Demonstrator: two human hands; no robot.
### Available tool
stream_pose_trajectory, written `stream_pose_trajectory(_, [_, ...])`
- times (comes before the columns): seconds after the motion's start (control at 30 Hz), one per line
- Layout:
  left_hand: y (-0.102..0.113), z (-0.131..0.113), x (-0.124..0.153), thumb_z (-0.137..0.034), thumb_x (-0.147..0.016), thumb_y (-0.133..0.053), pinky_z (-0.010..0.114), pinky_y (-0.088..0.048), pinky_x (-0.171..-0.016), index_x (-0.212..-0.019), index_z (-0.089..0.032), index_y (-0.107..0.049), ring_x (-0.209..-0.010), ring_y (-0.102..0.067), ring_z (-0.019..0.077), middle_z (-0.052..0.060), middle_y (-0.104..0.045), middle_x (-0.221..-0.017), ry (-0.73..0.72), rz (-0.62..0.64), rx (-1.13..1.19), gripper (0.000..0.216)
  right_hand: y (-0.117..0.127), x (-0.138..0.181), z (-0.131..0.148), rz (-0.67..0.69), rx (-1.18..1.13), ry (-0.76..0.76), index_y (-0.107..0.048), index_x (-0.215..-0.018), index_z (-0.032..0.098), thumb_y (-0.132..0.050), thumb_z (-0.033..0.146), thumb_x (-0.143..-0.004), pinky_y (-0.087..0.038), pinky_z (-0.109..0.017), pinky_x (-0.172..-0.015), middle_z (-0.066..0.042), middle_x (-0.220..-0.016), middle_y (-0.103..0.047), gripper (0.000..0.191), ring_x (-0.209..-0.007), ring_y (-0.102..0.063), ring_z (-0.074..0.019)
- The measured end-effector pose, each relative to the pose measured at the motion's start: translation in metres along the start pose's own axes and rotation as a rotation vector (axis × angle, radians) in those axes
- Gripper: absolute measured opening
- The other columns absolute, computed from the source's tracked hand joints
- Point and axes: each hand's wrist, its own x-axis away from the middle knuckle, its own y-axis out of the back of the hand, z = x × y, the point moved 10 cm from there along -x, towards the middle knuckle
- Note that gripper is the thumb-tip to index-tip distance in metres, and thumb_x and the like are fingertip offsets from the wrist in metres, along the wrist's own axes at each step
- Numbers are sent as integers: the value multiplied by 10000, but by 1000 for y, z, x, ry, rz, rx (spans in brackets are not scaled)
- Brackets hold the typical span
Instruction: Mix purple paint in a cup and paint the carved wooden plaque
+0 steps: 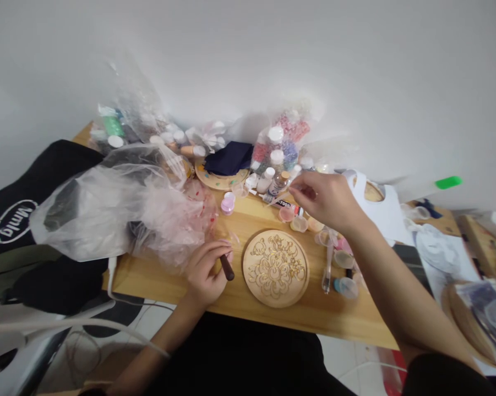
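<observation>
My left hand (206, 272) is closed round a tool with a dark brown handle (227, 268), left of a round wooden board. The tool's working end cannot be made out. On the board (248, 275) is a raised gold flower pattern (274, 269). My right hand (326, 199) reaches over the back of the table, its fingertips pinched on a thin pale strip (277, 198) whose kind I cannot tell. Close by lie a glue tube (283, 204), a small bottle with a tan cap (278, 184) and several little cups (299, 223).
Clear plastic bags (107, 203) and a black bag (45, 181) crowd the left. Bags of coloured beads (291, 129) lean on the wall behind a dark blue cloth (230, 158). A brush (327, 269) and a blue-tinted cup (347, 287) lie right of the board.
</observation>
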Motion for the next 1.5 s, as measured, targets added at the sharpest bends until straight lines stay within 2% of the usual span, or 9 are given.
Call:
stream_pose_trajectory(0.27, [0,1,1,-41,-831,-663,308,-612,-793,-931,-175,-666,-851,-721,174,49,-717,-920,9,-1,7,168,-5,-9,11,48,108,51,-582,-684,200,-515,209,-855,-348,-272,-555,-36,-636,-649,184,-564,-539,-153])
stream_pose_trajectory(0.5, [0,1,0,-33,-826,-666,301,-603,-808,-932,-174,-661,-864,-720,172,45,-718,-921,13,5,0,177,-5,-12,18,78,93,73,-575,-668,199,-524,164,-838,-328,-263,-544,-26,-618,-649,180,-545,-525,-145])
stream_pose_trajectory(1.13, [0,0,-1,-62,-842,-657,316,-617,-790,-920,-178,-668,-850,-726,180,49,-725,-908,8,7,-10,140,-2,-9,13,76,-1,53,-691,-796,186,-571,240,-849,-389,-263,-569,-25,-678,-716,143,-583,-605,-146])
stream_pose_trajectory(1.33, [0,0,0,-41,-833,-665,306,-611,-801,-930,-175,-661,-859,-719,169,50,-719,-921,2,4,-10,165,5,-7,13,26,-44,38,-698,-809,183,-597,228,-836,-423,-262,-581,-16,-682,-709,114,-585,-622,-144])
stream_pose_trajectory(1.5, [0,0,-1,-59,-842,-656,315,-616,-789,-928,-180,-668,-848,-724,177,49,-725,-914,5,10,-17,149,22,-6,10,-138,-124,1,-705,-834,191,-597,277,-851,-467,-268,-606,-11,-709,-715,139,-587,-622,-138])
